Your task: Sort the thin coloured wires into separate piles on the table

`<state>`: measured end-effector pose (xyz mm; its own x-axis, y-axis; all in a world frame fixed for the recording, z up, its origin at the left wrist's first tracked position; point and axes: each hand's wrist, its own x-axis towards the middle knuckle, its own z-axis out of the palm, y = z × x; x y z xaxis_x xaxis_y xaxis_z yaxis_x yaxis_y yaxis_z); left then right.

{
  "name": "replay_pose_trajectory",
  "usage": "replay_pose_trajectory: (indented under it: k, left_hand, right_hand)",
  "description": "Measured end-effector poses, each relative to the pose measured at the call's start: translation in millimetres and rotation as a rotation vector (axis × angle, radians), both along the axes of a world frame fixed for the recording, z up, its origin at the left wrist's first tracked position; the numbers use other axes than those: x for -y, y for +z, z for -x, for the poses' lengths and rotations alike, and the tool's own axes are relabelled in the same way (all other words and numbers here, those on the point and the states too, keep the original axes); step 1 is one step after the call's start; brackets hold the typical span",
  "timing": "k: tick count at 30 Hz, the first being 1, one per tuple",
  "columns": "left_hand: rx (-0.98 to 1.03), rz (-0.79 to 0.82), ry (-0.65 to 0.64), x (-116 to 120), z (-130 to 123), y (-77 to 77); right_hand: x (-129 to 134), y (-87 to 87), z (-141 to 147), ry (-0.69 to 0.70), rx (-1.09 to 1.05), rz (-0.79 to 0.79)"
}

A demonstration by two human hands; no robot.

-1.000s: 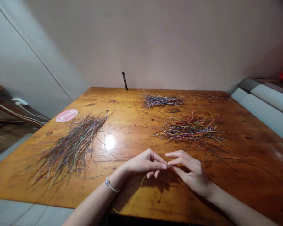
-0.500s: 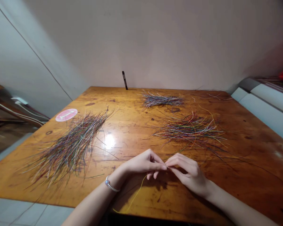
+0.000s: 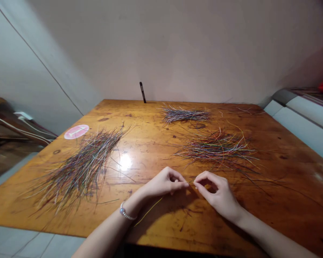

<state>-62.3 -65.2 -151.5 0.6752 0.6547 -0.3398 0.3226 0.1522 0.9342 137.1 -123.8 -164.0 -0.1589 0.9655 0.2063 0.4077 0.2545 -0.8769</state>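
A thin yellow wire (image 3: 148,212) hangs below my left hand (image 3: 170,182), which pinches it between thumb and forefinger. Its short end reaches across a small gap to my right hand (image 3: 214,186), where thumb and forefinger are pinched on the tip. Both hands are held above the near part of the wooden table (image 3: 167,229). Just beyond my right hand lies a loose bundle of multicoloured wires (image 3: 218,147). To the left spreads a larger pile of mixed wires (image 3: 83,165). A beaded bracelet (image 3: 127,212) circles my left wrist.
A smaller wire bundle (image 3: 187,114) lies near the far edge. Behind it to the left, a black pen (image 3: 142,92) stands upright near the wall. A pink round sticker (image 3: 76,132) is at the left edge. Stray wires (image 3: 280,183) trail across the right side.
My hands have moved slightly apart and up, opening a small gap between the fingertips with wire showing in it. The yellow wire's hanging tail has been drawn up and looks shorter.
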Motion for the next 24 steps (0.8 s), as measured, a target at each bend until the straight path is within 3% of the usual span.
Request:
replay_pose_trajectory:
  k: [5, 14, 17, 24]
  left_hand:
    - [0.018, -0.06, -0.015, 0.6, -0.2, -1.7]
    - [0.055, -0.066, 0.047, 2.9, -1.9, 2.0]
    - [0.085, -0.022, 0.056, 3.7, -2.5, 2.1]
    - [0.142, 0.043, 0.069, 3.5, -2.4, -0.8]
  right_hand:
    - [-4.0, 0.7, 2.2, -0.006, -0.282, 0.27]
    - [-8.2, 8.1, 0.1, 0.064, -0.578, 0.554]
    - [-7.7, 5.2, -1.3, 0.07, -0.606, 0.574]
    - [-11.2, 2.6, 0.0, -0.021, -0.496, 0.452]
